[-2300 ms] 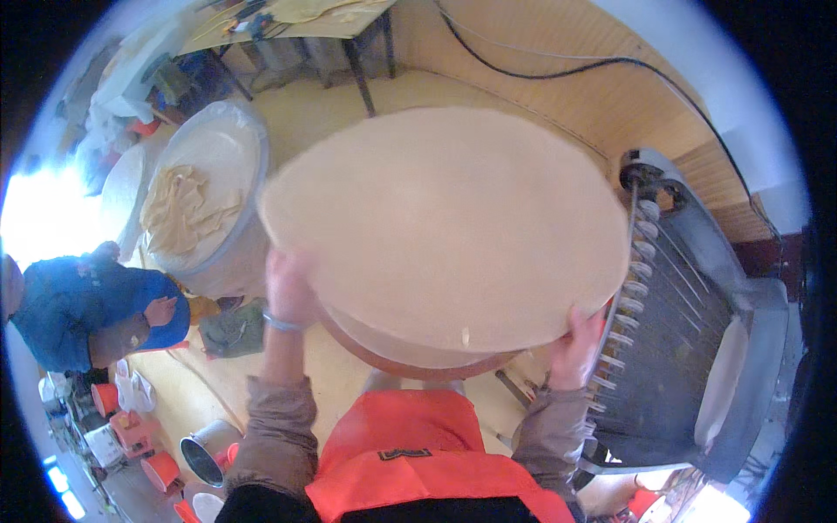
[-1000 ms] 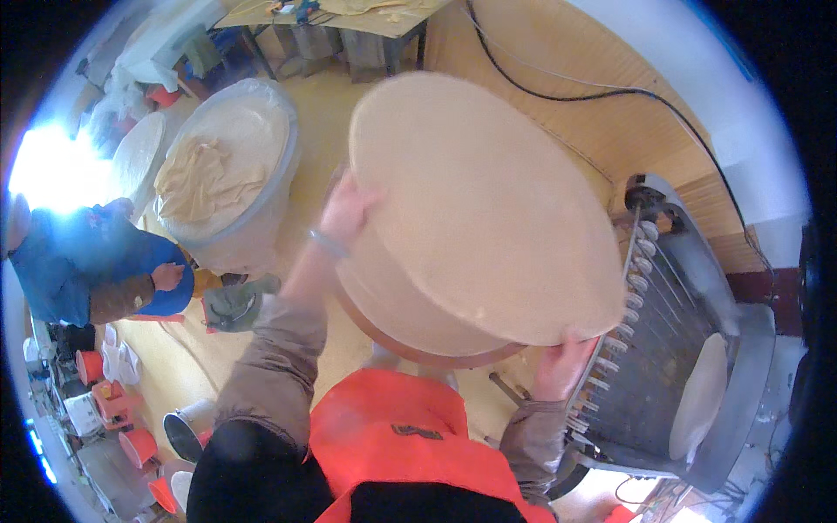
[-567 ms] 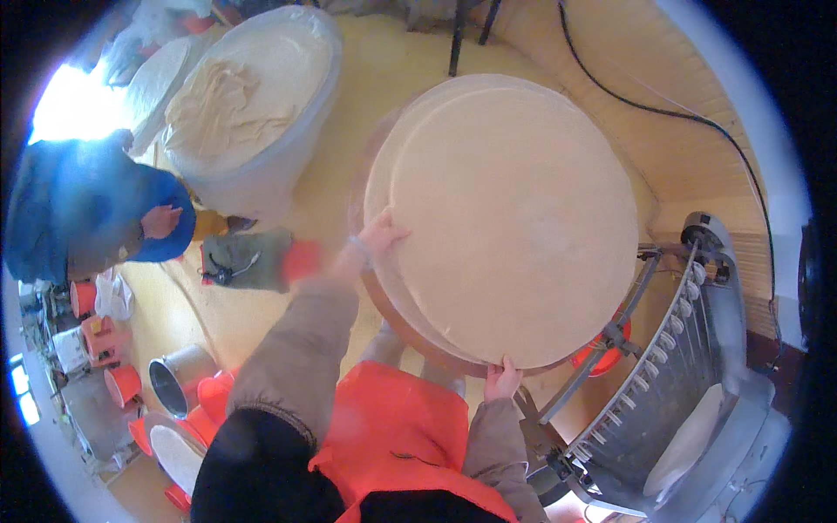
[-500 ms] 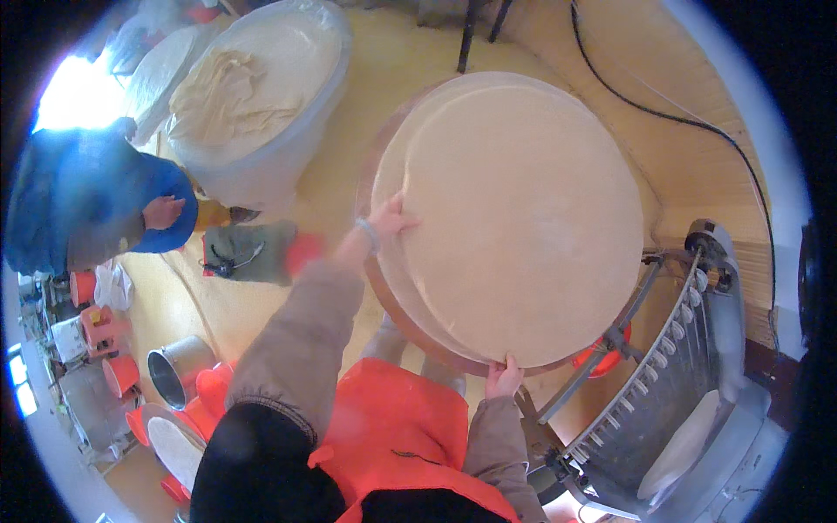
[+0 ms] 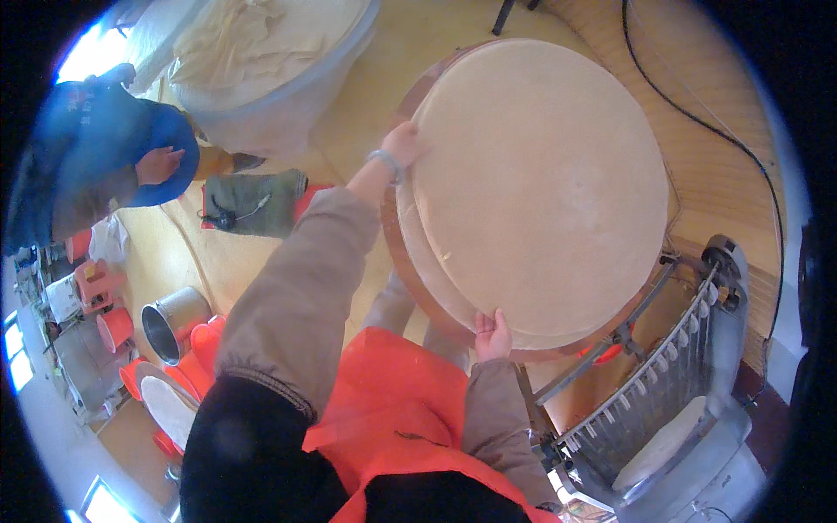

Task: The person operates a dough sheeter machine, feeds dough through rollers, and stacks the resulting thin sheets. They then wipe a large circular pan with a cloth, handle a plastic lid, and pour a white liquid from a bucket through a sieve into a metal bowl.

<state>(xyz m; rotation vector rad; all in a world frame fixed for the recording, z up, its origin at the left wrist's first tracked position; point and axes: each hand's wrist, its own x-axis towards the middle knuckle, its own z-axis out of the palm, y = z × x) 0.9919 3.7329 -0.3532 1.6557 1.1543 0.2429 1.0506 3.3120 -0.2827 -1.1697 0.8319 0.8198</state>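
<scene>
A thin round beige sheet (image 5: 540, 174) lies on a slightly offset stack of like sheets (image 5: 418, 253) on a round reddish-brown base (image 5: 394, 235). My left hand (image 5: 401, 146), a bracelet at its wrist, grips the top sheet at its upper left edge. My right hand (image 5: 492, 329) pinches the same sheet at its near edge, its thumb and fingers bent at the rim. Beside the stack on the right stands a metal rack (image 5: 663, 357) with a row of pale rollers, and another round sheet (image 5: 658, 444) rests in it.
A person in blue (image 5: 113, 157) is at the left. Behind are a plastic-wrapped tub (image 5: 261, 105) with crumpled sheets, a green bundle (image 5: 253, 205), and a black cable (image 5: 689, 113) along the wooden wall. Red buckets (image 5: 113, 327) and a steel pot (image 5: 173, 322) stand lower left.
The sheet, earlier held raised and tilted in both my hands, now lies flatter on the stack. My left hand has moved forward along its edge. The view has turned further down toward the stack.
</scene>
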